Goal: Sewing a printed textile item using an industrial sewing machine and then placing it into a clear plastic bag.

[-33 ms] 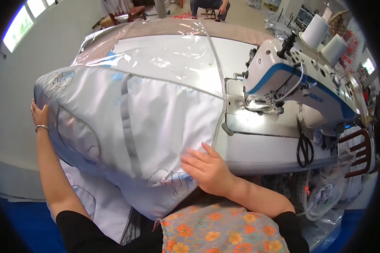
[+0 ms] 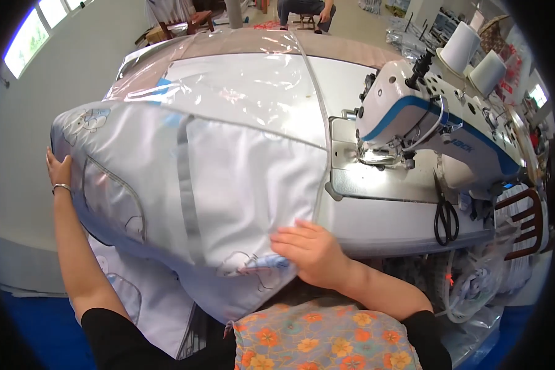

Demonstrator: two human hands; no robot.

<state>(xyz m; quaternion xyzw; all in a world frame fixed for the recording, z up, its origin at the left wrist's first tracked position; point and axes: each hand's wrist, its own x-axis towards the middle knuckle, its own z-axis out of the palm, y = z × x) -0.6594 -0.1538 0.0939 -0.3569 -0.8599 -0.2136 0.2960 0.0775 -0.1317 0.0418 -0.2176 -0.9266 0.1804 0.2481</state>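
Workshop table (image 2: 376, 216): smooth, puffy fabric bag (image 2: 191, 185).

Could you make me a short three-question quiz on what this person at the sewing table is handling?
1. True or false: the right hand rests flat on the near corner of the white fabric cover.
2. Where is the left hand?
A. on the sewing machine
B. at the far left edge of the cover
C. holding the scissors
3. Fill in: black ____ hang at the table's front edge, below the sewing machine.

Key:
1. True.
2. B. It grips the cover's left end, with a bracelet on the wrist.
3. Scissors.
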